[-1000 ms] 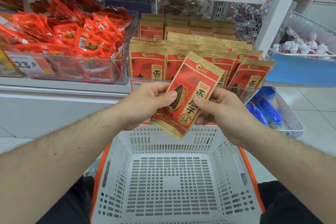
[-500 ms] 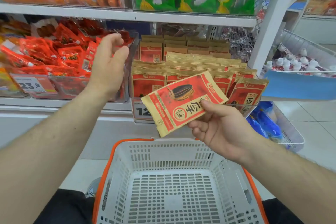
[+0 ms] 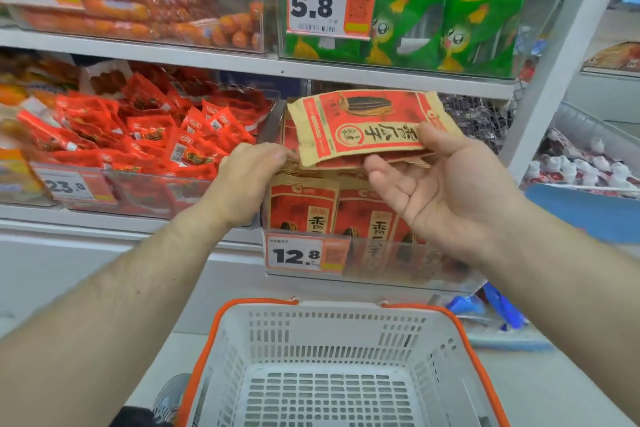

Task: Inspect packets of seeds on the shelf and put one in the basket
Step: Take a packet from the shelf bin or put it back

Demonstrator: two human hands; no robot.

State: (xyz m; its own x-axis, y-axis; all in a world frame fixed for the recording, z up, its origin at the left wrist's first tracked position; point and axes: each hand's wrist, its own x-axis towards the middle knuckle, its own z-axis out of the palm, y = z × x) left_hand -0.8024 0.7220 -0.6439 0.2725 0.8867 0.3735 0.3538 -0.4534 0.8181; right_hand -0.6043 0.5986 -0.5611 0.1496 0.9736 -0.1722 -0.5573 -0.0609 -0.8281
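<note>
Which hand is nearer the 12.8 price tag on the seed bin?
Left. The left hand sits just above and left of the 12.8 price tag, while the right hand is higher and further right, holding a seed packet.

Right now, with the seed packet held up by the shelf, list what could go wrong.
1. The right hand pins the seed packet mainly with its thumb while the fingers are spread open, so the packet could slip.
2. The left hand reaches into the upright packets in the bin and might topple some.
3. The packet sits beyond the far rim of the basket, so a drop now would likely miss it.
</note>
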